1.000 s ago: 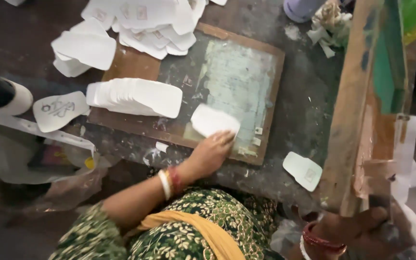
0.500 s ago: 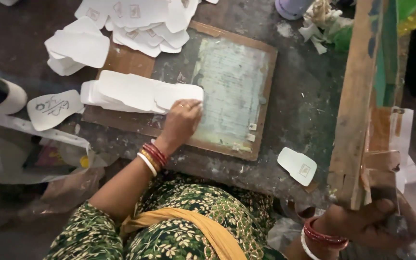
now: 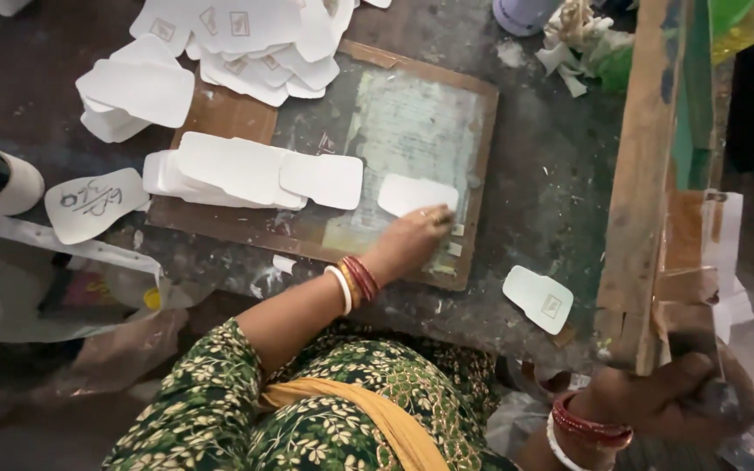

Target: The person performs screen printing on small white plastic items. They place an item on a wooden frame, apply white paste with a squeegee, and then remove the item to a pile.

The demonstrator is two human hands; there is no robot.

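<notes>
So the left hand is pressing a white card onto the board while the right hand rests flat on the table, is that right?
Not quite. The left hand does press a white card onto the board, but the right hand is not flat on the table: it grips the lower end of the wooden frame, as the head view shows.

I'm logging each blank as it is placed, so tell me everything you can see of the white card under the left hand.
The card is a plain white blank, apparently thin cardboard or stiff paper, with rounded corners and one end narrower. No print shows on its upper face. It lies flat on the greenish, stained panel of the brown board, apart from the fanned stack to its left. The left hand rests its fingers on the card's lower right edge.
</notes>
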